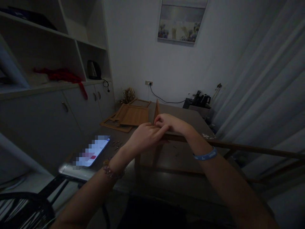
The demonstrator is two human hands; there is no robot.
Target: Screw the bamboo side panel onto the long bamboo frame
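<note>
Both hands meet over a dark table, at the joint of a wooden frame. My left hand is curled, its fingers pinched against a horizontal wooden rail that runs off to the right. My right hand is also closed, fingertips pressed at the base of an upright wooden panel where it meets the rail. What the fingertips pinch is too small and dark to make out. Wooden legs hang below the rail.
A stack of flat wooden panels and frames lies at the table's far left. A lit phone rests near the left edge, with small metal fittings beside it. White cabinets stand left, curtains right, a kettle set behind.
</note>
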